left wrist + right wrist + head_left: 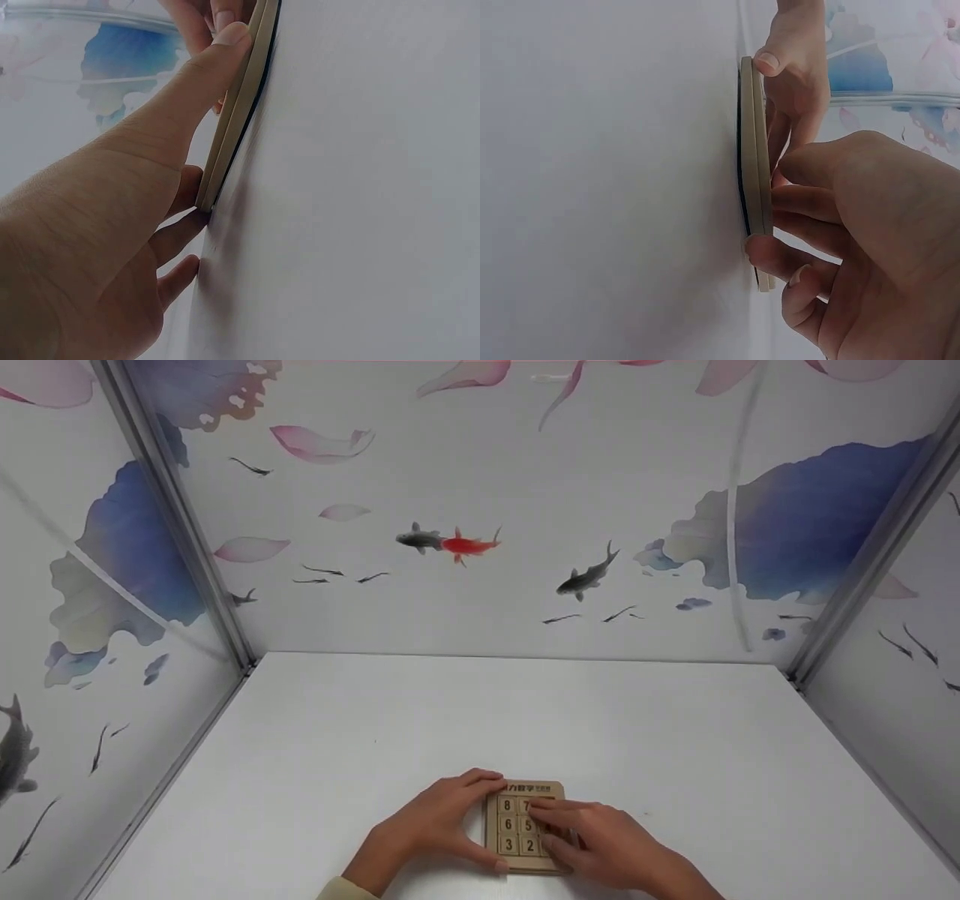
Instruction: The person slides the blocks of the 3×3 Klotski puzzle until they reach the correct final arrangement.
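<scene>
A light wooden sliding number puzzle [517, 825] lies flat on the white table, its printed title at the far end. Tiles 8, 7, 6, 5, 3 and 2 show; the right column is mostly hidden under the right hand. My left hand [439, 819] holds the frame from the left, thumb at the near edge and index finger at the far left corner. In the left wrist view the thumb [225, 43] presses the frame's edge [234, 120]. My right hand [611, 840] reaches over the right side, fingertips touching the tiles; one finger [769, 255] rests against the frame's side.
The white table [480, 720] extends beyond the puzzle and to both sides. A printed back wall [480, 615] with fish and petals encloses it, with side panels left and right. Metal posts [180, 525] stand at the corners.
</scene>
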`<state>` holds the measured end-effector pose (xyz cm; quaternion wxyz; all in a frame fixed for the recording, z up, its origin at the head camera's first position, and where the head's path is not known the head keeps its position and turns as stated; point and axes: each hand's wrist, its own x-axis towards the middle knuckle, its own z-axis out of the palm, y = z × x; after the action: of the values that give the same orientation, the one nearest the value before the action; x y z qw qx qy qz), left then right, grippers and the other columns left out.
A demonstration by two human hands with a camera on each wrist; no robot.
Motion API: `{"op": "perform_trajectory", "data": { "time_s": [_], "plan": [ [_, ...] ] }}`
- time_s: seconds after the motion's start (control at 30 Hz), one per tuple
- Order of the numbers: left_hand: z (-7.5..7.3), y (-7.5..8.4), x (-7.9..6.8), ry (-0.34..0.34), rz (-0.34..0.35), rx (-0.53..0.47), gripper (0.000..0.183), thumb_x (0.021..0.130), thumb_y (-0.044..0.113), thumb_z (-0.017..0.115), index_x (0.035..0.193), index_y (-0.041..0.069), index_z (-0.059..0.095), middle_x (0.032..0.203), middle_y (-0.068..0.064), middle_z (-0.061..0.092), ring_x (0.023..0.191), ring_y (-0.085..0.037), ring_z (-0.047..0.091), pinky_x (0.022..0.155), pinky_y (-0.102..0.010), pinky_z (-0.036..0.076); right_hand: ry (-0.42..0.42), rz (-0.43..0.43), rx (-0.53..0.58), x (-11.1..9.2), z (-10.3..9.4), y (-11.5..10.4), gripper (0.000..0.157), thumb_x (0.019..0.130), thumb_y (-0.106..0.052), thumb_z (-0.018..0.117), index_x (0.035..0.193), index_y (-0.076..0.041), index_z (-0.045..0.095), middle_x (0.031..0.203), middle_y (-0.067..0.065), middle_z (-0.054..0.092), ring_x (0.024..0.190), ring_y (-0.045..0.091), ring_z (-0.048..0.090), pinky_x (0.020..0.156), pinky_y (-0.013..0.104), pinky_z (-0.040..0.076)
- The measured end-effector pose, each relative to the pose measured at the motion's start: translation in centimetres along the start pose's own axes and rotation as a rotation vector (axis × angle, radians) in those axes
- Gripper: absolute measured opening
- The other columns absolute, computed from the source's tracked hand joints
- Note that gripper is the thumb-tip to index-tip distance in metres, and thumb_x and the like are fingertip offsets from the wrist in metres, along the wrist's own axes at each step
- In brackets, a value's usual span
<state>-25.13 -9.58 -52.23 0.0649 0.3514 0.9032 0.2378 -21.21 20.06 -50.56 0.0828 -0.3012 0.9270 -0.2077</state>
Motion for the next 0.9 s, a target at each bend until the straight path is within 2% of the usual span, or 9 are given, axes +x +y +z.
{"op": "perform_trajectory", "data": {
  "time_s": [0.1, 0.3, 0.47, 0.57, 0.63, 0.7, 0.83, 0.9],
  "plan": [
    [0.0, 0.0, 0.0, -0.001, -0.003, -0.005, 0.115, 0.074, 0.085, 0.081, 0.165, 0.025, 0.046, 0.166, 0.011, 0.048, 0.150, -0.017, 0.051, 0.126, -0.047, 0.046, 0.003, 0.001, 0.005, 0.0, 0.0, 0.1, 0.046, 0.111, -0.047, 0.058, 0.155, -0.034, 0.060, 0.157, -0.010, 0.061, 0.143, 0.025, 0.063, 0.111, 0.058, 0.058],
    [-0.1, 0.1, 0.0, -0.007, -0.009, -0.010, 0.114, 0.074, 0.084, 0.081, 0.165, 0.025, 0.047, 0.166, 0.013, 0.047, 0.150, -0.016, 0.051, 0.126, -0.047, 0.046, 0.036, -0.046, 0.009, -0.2, 0.0, 0.2, 0.045, 0.112, -0.042, 0.059, 0.154, -0.027, 0.063, 0.157, -0.006, 0.062, 0.142, 0.025, 0.063, 0.111, 0.055, 0.058],
    [-0.1, 0.2, 0.0, -0.015, -0.014, -0.012, 0.115, 0.074, 0.085, 0.081, 0.165, 0.025, 0.046, 0.166, 0.012, 0.047, 0.151, -0.017, 0.051, 0.127, -0.047, 0.045, 0.013, -0.042, 0.020, -0.4, -0.1, 0.3, 0.047, 0.112, -0.047, 0.057, 0.156, -0.032, 0.060, 0.159, -0.008, 0.059, 0.143, 0.024, 0.062, 0.110, 0.055, 0.058],
    [-0.1, 0.2, -0.1, -0.015, -0.014, -0.017, 0.115, 0.074, 0.086, 0.080, 0.165, 0.025, 0.046, 0.165, 0.013, 0.047, 0.150, -0.017, 0.051, 0.127, -0.047, 0.045, 0.020, -0.059, 0.037, -0.7, -0.2, 0.5, 0.045, 0.112, -0.044, 0.058, 0.155, -0.033, 0.060, 0.158, -0.009, 0.060, 0.131, 0.015, 0.068, 0.099, 0.043, 0.063],
    [-0.1, 0.3, -0.1, -0.013, -0.011, -0.020, 0.114, 0.074, 0.085, 0.080, 0.165, 0.024, 0.047, 0.165, 0.013, 0.048, 0.150, -0.016, 0.051, 0.127, -0.047, 0.045, 0.020, -0.076, 0.057, -0.9, -0.2, 0.8, 0.043, 0.112, -0.042, 0.059, 0.154, -0.032, 0.062, 0.157, -0.009, 0.061, 0.122, 0.009, 0.068, 0.090, 0.033, 0.062],
    [-0.1, 0.2, -0.1, -0.011, -0.006, -0.022, 0.114, 0.075, 0.084, 0.081, 0.165, 0.024, 0.047, 0.165, 0.013, 0.048, 0.150, -0.016, 0.052, 0.126, -0.046, 0.046, 0.006, -0.088, 0.071, -1.2, -0.2, 1.0, 0.040, 0.113, -0.041, 0.059, 0.152, -0.032, 0.064, 0.157, -0.011, 0.061, 0.121, 0.006, 0.067, 0.089, 0.031, 0.061],
    [-0.1, 0.2, -0.1, -0.012, -0.007, -0.019, 0.114, 0.075, 0.084, 0.081, 0.165, 0.024, 0.047, 0.165, 0.013, 0.048, 0.150, -0.016, 0.052, 0.126, -0.046, 0.046, -0.041, -0.083, 0.116, -1.9, -0.4, 1.5, 0.039, 0.113, -0.042, 0.058, 0.150, -0.034, 0.065, 0.157, -0.013, 0.060, 0.138, 0.010, 0.063, 0.102, 0.035, 0.063],
    [-0.1, 0.1, 0.0, -0.013, -0.008, -0.016, 0.114, 0.075, 0.084, 0.081, 0.165, 0.025, 0.046, 0.165, 0.013, 0.047, 0.150, -0.016, 0.051, 0.126, -0.046, 0.046, -0.061, -0.070, 0.157, -2.2, -0.5, 1.6, 0.039, 0.113, -0.043, 0.058, 0.150, -0.034, 0.065, 0.156, -0.012, 0.060, 0.139, 0.011, 0.062, 0.100, 0.032, 0.063]
  ]
}}
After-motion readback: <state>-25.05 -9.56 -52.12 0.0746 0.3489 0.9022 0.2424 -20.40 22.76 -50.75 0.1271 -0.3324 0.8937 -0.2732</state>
